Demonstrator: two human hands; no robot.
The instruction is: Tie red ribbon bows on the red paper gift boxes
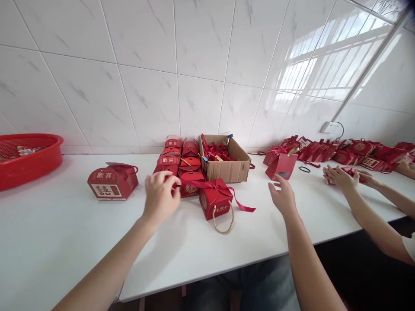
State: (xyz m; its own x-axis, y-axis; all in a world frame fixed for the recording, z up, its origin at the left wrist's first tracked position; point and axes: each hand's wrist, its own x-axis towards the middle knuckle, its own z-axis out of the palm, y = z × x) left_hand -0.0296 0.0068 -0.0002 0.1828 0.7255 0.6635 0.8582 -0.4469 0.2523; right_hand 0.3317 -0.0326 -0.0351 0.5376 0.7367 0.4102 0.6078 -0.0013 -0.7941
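A small red gift box [216, 203] with gold print and a twisted cord handle [223, 232] stands on the white table in front of me. A red ribbon [241, 205] is tied across its top, one loose tail lying to the right. My left hand [162, 194] is closed in a pinch on the other tail, stretched out to the left of the box. My right hand [282, 196] is open above the table, well right of the box, and holds nothing. Just beyond its fingertips is another red box [281, 165] with a ribbon on top.
Behind the gift box are rows of red boxes [167, 159] and a cardboard carton [227, 171] of red ribbons. A larger red box [113, 181] and a red plastic basket [32, 166] stand left. At right, a co-worker's hands [343, 177] hold a red box beside many finished-looking boxes [359, 149].
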